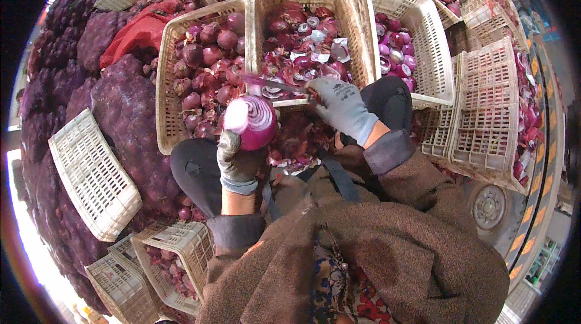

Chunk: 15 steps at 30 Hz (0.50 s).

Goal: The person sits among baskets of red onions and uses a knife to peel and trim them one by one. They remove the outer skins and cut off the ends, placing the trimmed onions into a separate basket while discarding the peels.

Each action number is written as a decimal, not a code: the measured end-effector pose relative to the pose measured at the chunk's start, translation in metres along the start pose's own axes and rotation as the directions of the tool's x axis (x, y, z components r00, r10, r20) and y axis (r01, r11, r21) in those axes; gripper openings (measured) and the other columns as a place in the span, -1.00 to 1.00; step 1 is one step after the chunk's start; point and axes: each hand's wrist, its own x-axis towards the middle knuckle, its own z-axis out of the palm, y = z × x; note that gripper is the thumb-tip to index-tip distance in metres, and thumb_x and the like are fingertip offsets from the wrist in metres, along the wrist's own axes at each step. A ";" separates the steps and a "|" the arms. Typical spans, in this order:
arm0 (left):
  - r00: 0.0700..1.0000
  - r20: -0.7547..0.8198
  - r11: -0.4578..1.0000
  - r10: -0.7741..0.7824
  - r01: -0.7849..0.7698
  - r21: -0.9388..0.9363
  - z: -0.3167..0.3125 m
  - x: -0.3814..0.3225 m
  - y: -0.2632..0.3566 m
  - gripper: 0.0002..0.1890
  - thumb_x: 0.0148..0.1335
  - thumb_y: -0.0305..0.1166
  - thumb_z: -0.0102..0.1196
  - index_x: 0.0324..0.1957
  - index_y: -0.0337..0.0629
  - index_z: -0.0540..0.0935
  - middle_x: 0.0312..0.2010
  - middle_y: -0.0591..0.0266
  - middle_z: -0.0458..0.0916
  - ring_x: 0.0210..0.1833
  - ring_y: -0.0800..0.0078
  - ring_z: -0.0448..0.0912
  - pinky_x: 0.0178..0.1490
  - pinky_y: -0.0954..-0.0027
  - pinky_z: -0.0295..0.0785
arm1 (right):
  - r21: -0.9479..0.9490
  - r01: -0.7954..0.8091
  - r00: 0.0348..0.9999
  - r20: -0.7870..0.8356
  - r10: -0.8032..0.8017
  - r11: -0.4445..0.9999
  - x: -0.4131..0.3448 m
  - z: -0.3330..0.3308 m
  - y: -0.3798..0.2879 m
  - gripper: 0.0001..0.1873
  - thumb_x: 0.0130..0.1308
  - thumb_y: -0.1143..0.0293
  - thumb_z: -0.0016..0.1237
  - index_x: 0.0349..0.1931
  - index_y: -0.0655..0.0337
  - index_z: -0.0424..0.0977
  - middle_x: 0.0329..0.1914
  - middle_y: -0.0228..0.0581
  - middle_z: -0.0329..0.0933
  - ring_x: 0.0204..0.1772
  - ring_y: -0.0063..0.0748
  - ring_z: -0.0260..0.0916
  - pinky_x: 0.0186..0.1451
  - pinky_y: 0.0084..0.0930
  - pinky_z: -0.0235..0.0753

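Note:
A large red onion (256,126) with a cut face showing white flesh and purple rings rests in my gloved left hand (232,158). My right hand (340,101), in a grey work glove, grips a knife (277,84) by its handle; the blade points left, just above the onion. In front of my knees stands a plastic crate of skins and cut ends (308,47). To its left is a crate of unpeeled red onions (211,65). On its right, a white crate (429,38) holds peeled onions (396,47).
Full mesh sacks of onions (127,120) are heaped at the left, with an upturned crate (95,174) leaning there. More crates (483,110) stand on the right near a wheel (489,206). Onion skins (299,135) litter the ground between my knees. Another onion crate (172,265) lies at lower left.

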 end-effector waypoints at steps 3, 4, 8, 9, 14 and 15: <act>0.999 0.038 0.999 0.007 -0.009 0.053 -0.001 0.002 0.001 -0.15 -0.02 -0.13 0.30 0.30 -0.30 0.30 0.21 -0.04 0.42 0.25 0.01 0.42 0.39 -0.03 0.24 | 0.354 -0.293 0.956 0.082 0.282 0.888 -0.008 0.009 0.001 -0.63 0.23 0.40 0.03 0.06 0.17 0.38 -0.20 -0.12 0.54 -0.16 -0.24 0.52 -0.15 -0.29 0.45; 1.000 0.021 0.999 0.014 -0.015 0.038 0.000 0.003 0.000 -0.15 -0.02 -0.16 0.30 0.30 -0.33 0.28 0.21 -0.05 0.42 0.25 0.01 0.42 0.40 -0.03 0.24 | 0.546 -0.327 0.942 0.128 0.309 0.771 -0.010 0.014 -0.004 -0.65 0.26 0.41 0.02 0.06 0.17 0.38 -0.21 -0.16 0.55 -0.18 -0.35 0.51 -0.17 -0.37 0.45; 1.000 0.009 0.970 0.002 -0.004 0.242 0.007 0.009 -0.009 -0.09 0.03 0.05 0.27 0.32 -0.29 0.24 0.23 -0.07 0.39 0.24 0.00 0.42 0.30 -0.08 0.35 | 0.963 -0.252 0.934 0.267 0.238 -0.095 -0.005 0.024 -0.028 -0.72 0.32 0.55 0.01 0.04 0.22 0.44 -0.20 -0.42 0.56 -0.16 -0.71 0.46 -0.12 -0.72 0.45; 1.000 -0.006 0.976 -0.001 0.002 0.220 0.010 0.010 -0.010 -0.09 0.02 0.00 0.29 0.32 -0.32 0.24 0.21 -0.06 0.41 0.23 0.03 0.44 0.30 -0.03 0.36 | 0.962 -0.174 0.956 0.216 0.197 -0.209 -0.004 0.025 -0.033 -0.73 0.32 0.55 0.02 0.03 0.25 0.45 -0.19 -0.42 0.56 -0.15 -0.69 0.47 -0.09 -0.70 0.47; 0.998 0.003 0.948 0.058 -0.056 0.314 0.026 0.012 -0.009 -0.14 0.09 -0.08 0.27 0.32 -0.39 0.24 0.12 -0.04 0.48 0.17 0.11 0.50 0.25 0.09 0.43 | 0.923 -0.249 0.903 0.330 0.273 -0.293 0.000 0.017 -0.038 -0.75 0.30 0.56 0.05 -0.01 0.27 0.48 -0.17 -0.43 0.56 -0.14 -0.67 0.47 -0.07 -0.68 0.49; 0.999 -0.008 0.948 0.048 -0.043 0.316 0.029 0.012 -0.009 -0.15 0.11 -0.07 0.26 0.31 -0.39 0.24 0.12 -0.04 0.48 0.17 0.10 0.50 0.25 0.09 0.43 | 0.924 -0.243 0.897 0.329 0.294 -0.295 0.000 0.016 -0.038 -0.76 0.30 0.56 0.05 -0.02 0.27 0.48 -0.17 -0.43 0.56 -0.15 -0.67 0.47 -0.07 -0.67 0.49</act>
